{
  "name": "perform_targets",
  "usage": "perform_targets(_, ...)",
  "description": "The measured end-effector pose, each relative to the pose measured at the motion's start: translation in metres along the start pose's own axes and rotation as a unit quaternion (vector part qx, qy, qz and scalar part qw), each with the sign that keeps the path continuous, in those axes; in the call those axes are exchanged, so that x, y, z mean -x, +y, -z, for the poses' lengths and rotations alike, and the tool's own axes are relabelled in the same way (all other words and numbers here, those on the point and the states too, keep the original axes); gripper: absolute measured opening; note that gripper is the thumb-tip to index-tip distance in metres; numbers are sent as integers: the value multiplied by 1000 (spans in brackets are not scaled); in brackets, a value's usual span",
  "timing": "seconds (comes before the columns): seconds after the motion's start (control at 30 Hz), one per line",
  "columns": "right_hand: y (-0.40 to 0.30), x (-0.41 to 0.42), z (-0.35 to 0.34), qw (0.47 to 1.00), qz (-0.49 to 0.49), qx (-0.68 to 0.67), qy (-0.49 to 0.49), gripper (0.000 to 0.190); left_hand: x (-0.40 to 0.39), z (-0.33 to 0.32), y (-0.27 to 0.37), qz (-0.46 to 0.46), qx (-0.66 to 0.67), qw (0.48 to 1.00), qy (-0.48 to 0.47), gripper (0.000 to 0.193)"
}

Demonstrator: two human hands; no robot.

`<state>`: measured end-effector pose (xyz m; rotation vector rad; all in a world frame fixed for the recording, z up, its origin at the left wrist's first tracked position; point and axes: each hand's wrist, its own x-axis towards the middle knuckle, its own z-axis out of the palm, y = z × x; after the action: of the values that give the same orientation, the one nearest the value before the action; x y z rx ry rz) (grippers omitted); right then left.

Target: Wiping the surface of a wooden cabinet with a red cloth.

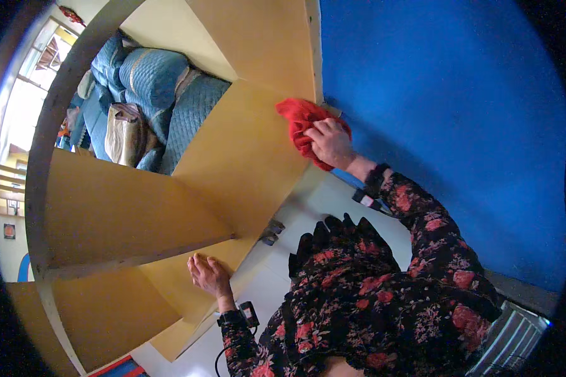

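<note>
My right hand (pixel 331 142) grips a bunched red cloth (pixel 302 120). The cloth lies against the edge of a yellow-brown panel (pixel 254 127), where it meets a blue panel (pixel 443 122). Lower down on the left, my left hand (pixel 211 277) holds nothing. Its fingers are extended over the lower yellow-brown surface, near a shelf's corner; whether the palm rests there I cannot tell. A shelf board (pixel 123 212) with a worn edge runs between the compartments. Both forearms are in dark floral sleeves, with a small cabled device at each wrist.
Folded blue quilted bedding (pixel 153 77) and a beige-brown folded textile (pixel 123 136) show through the opening at upper left. A curved grey edge (pixel 40 188) borders the shelves. Pale floor tiles (pixel 264 287) lie below. A striped panel (pixel 509 339) shows at lower right.
</note>
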<state>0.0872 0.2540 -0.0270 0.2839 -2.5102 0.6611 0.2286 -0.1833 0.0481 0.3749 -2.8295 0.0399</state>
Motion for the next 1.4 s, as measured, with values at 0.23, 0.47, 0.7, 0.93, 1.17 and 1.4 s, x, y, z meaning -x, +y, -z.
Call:
perform_targets(0.23, 19, 1, 17, 981, -67, 184, -15, 28, -2, -5, -4, 14, -3, 1000, -12, 46)
perform_targets(0.47, -7, -34, 19, 979, -85, 86, -164, 26, -10, 13, 5, 22, -23, 999, -27, 46)
perform_targets(0.7, -50, -53, -28, 992, 7, 79, -100, 42, 24, 33, 7, 23, -21, 1000, -6, 46)
perform_targets(0.93, -19, -104, -47, 968, -120, 60, -211, 48, 97, 52, 42, 4, 0, 1000, -5, 43)
perform_targets(1.17, -48, -116, -69, 977, -88, 54, -187, 39, 104, 52, 69, -18, -9, 1000, -9, 44)
perform_targets(1.4, -148, -107, -110, 950, 164, -77, -255, 43, 26, 29, 65, -42, 33, 998, -45, 43)
